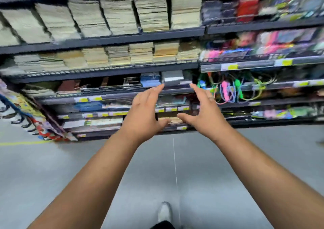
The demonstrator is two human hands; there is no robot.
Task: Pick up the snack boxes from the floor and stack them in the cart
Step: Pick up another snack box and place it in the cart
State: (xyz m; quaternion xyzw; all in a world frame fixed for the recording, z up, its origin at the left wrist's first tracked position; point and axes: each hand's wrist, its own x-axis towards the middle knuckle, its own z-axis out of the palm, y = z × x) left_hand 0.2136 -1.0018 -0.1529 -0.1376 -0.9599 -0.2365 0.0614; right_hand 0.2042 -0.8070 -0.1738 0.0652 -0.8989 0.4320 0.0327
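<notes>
Both arms stretch forward over the grey floor toward a store shelf. My left hand (146,111) is open, palm turned inward, fingers apart, holding nothing. My right hand (204,111) mirrors it a short gap away, also open and empty. Neither snack boxes nor a cart appear in this blurred view.
Dark shelving (112,40) fills the far side, with stacks of pale paper goods (152,11) on the upper levels and colourful small items (245,90) at right. A rack of printed goods (26,109) leans at left. Grey floor (52,167) with my shoe (164,212) lies below.
</notes>
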